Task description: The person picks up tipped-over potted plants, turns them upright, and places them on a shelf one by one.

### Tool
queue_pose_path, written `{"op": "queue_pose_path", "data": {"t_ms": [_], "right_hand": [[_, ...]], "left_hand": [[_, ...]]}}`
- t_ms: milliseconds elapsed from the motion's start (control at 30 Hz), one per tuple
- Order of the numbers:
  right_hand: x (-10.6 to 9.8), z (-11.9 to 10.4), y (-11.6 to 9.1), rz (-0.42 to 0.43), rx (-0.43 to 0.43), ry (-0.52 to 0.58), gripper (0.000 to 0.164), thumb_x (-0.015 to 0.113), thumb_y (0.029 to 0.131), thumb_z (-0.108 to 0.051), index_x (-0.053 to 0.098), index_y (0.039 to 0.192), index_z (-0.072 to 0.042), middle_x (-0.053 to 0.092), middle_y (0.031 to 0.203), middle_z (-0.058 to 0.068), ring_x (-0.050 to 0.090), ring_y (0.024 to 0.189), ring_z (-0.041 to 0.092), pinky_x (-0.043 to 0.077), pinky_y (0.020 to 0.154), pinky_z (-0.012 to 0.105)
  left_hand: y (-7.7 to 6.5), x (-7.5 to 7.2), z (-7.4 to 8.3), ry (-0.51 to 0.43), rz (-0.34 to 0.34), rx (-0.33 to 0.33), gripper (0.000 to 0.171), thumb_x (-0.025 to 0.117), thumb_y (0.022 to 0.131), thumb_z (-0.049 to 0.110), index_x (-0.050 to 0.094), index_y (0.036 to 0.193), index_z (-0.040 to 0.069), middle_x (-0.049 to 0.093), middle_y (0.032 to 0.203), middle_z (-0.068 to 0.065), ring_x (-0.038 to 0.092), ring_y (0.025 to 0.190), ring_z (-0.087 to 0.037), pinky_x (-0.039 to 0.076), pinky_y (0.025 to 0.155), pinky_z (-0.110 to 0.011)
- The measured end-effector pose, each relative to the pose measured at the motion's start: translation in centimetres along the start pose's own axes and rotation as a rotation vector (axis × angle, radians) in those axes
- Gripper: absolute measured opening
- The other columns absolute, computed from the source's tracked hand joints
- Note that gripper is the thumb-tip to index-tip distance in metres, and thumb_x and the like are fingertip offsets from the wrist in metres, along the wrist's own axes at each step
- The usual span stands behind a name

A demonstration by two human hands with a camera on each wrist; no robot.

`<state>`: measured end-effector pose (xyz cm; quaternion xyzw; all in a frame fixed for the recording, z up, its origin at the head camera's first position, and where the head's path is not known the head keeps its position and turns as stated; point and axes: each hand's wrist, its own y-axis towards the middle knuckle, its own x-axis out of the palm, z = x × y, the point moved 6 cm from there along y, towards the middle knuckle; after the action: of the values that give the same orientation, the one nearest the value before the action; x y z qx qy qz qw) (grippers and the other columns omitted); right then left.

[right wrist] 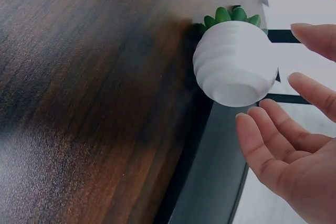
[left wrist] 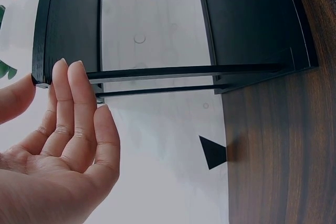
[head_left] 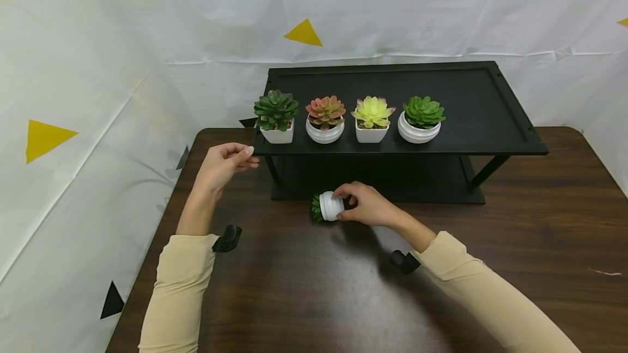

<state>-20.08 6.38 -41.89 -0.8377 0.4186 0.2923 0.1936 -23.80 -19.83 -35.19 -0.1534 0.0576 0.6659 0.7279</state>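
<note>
A small potted succulent (head_left: pixel 331 206) in a white ribbed round pot lies on its side on the table, its green leaves pointing left. My right hand (head_left: pixel 365 204) is at the pot's base with thumb and fingers spread. In the right wrist view, the fingertips are close beside the white pot (right wrist: pixel 233 66), without clearly closing round it. At the front left corner of a black two-tier shelf (head_left: pixel 471 108) is my left hand (head_left: pixel 225 165). Its thumb and straight fingers lie at the upper board's corner; whether they touch it is unclear.
Along the upper board stand a dark green succulent (head_left: pixel 276 110), a reddish one (head_left: pixel 326 116), a yellow one (head_left: pixel 372 116) and a bright green one (head_left: pixel 422 116), all in white pots. The brown wooden table (head_left: pixel 294 287) meets white sheeting (head_left: pixel 221 10) at the back and left.
</note>
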Motion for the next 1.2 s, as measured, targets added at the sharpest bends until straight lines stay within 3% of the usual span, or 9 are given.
{"op": "queue_pose_path", "data": {"t_ms": [167,500,833,1200], "right_hand": [[0.1,0.0,0.3,0.011,0.006,0.007,0.04,0.071,0.08,-0.012,0.057,0.115,0.0,0.053,0.108,0.019,0.051,0.091,0.034,0.047,0.075,0.04],[0.5,-0.3,0.9,0.02,0.028,-0.005,0.039,0.071,0.079,-0.011,0.058,0.115,-0.001,0.051,0.11,0.02,0.051,0.092,0.036,0.047,0.072,0.038],[0.9,0.0,1.4,0.037,0.048,-0.012,0.038,0.072,0.078,-0.01,0.058,0.111,0.001,0.051,0.108,0.02,0.051,0.094,0.033,0.048,0.074,0.038],[1.1,0.0,1.5,0.051,0.06,-0.011,0.037,0.072,0.077,-0.009,0.057,0.109,0.0,0.049,0.11,0.021,0.049,0.096,0.032,0.047,0.075,0.04]], "left_hand": [[0.0,0.0,0.0,0.007,0.005,-0.002,0.032,0.053,0.094,0.019,0.055,0.114,-0.006,0.063,0.084,-0.001,0.063,0.079,-0.01,0.047,0.088,-0.033],[0.0,0.0,0.0,-0.018,0.004,-0.002,0.032,0.053,0.094,0.018,0.055,0.113,-0.007,0.063,0.083,-0.001,0.064,0.078,-0.01,0.044,0.092,-0.041],[0.1,0.1,0.0,-0.011,0.0,-0.006,0.032,0.053,0.094,0.019,0.055,0.114,-0.007,0.063,0.083,0.0,0.065,0.083,-0.016,0.045,0.091,-0.039],[-0.2,0.1,0.2,-0.012,-0.005,-0.004,0.035,0.054,0.094,0.02,0.054,0.114,-0.009,0.063,0.084,-0.002,0.064,0.081,-0.013,0.045,0.091,-0.037]]}}
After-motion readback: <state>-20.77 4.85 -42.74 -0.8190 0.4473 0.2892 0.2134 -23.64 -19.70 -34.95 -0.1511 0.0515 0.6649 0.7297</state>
